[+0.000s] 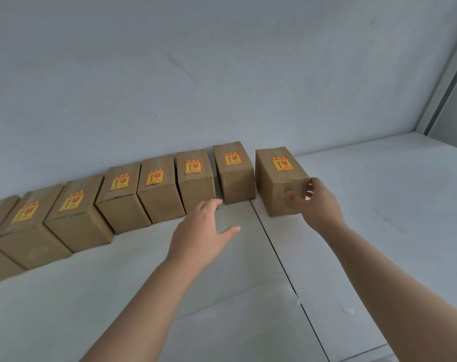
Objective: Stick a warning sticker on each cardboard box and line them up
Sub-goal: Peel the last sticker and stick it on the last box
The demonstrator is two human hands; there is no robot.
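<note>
Several brown cardboard boxes stand in a row along the wall, each with a yellow and red warning sticker on top. The rightmost box (279,178) stands a little apart from its neighbour (233,171) and carries a sticker (282,163). My right hand (317,202) grips the near right corner of that rightmost box, thumb on the front face and fingers round the right side. Stretched out flat, my left hand (203,231) hovers over the table with its fingertips at the foot of another box (196,178), fingers straight and holding nothing.
The white table (248,296) has a seam running from near the boxes toward me. A pale wall (222,74) rises right behind the row. At the far right stands a vertical frame (444,82). The row runs off the left edge.
</note>
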